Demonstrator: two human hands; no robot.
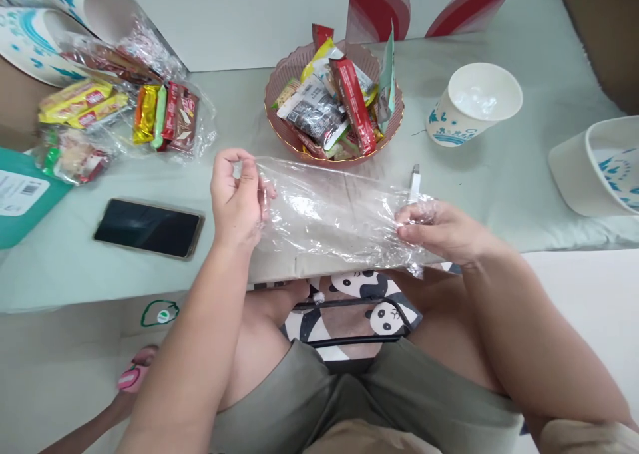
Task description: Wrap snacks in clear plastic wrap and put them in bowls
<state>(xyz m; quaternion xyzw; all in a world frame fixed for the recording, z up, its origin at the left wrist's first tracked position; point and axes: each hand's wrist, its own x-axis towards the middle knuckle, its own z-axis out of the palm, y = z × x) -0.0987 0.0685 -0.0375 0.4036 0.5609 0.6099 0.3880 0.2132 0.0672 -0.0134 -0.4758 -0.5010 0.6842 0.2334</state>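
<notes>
Down nearest the camera, grey-green shorts cover the seated person's lap, with a panda-print item showing between the knees, below the near edge of the tabletop. Over the middle of that edge a clear plastic bag is stretched sideways between both hands. The left hand pinches its left end between thumb and fingers; the right hand grips the gathered right end, where the film bunches up.

Towards the near left corner lies a phone, its dark screen up, with a teal box at the left edge. Just beyond the right fingers sits a small white connector.

Further back, past the bag, a pink, gold-rimmed bowl is heaped with wrapped snacks. More snack packs lie in clear film towards the far left corner. One paper cup stands right of the bowl, its contents perhaps water, though glare blurs them; another cup is near the right edge. Along the far edge stand a white box and a red-and-white box.
</notes>
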